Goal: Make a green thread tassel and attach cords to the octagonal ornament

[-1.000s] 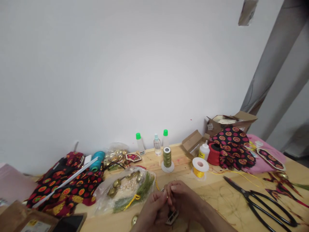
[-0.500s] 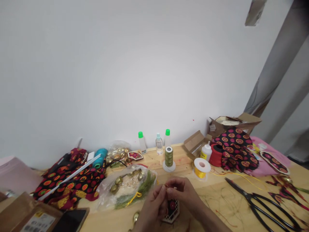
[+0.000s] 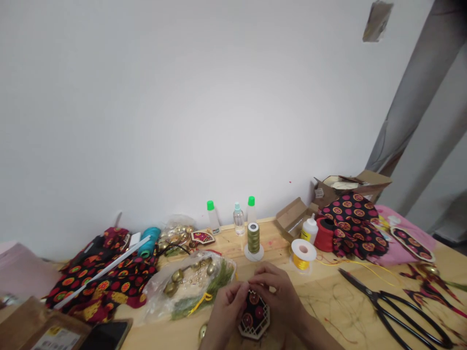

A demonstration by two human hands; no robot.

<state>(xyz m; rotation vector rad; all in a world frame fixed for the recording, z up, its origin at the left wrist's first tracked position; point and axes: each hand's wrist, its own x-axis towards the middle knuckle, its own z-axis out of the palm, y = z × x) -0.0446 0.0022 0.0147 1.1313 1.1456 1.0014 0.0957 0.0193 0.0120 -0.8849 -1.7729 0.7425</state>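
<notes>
Between my hands is an elongated octagonal pendant (image 3: 254, 317) with a pale lattice frame around dark fabric with magenta and orange round patterns. My left hand (image 3: 229, 307) is closed at its upper left edge, thumb and forefinger pinched at the top. From the right, my right hand (image 3: 280, 291) comes in closed, its fingertips meeting the left ones above the pendant. What lies between those fingertips is too small to make out. Just beyond stands a spool of olive-green thread (image 3: 253, 238). Left of my hands lies a clear plastic bag (image 3: 156, 291) with gold bells and a green tassel.
Large black-handled scissors (image 3: 375, 296) lie open at right, near loose thread ends. Behind are a yellow cord spool (image 3: 302, 255), a glue bottle (image 3: 309, 228), a red thread cone (image 3: 324, 234) and patterned fabric (image 3: 355, 223). A phone (image 3: 105, 335) and cardboard box (image 3: 44, 325) sit at lower left.
More of the pendant now shows between my hands, as my left hand has shifted left off its face. My fingertips stay together at the top. The view has tilted slightly.
</notes>
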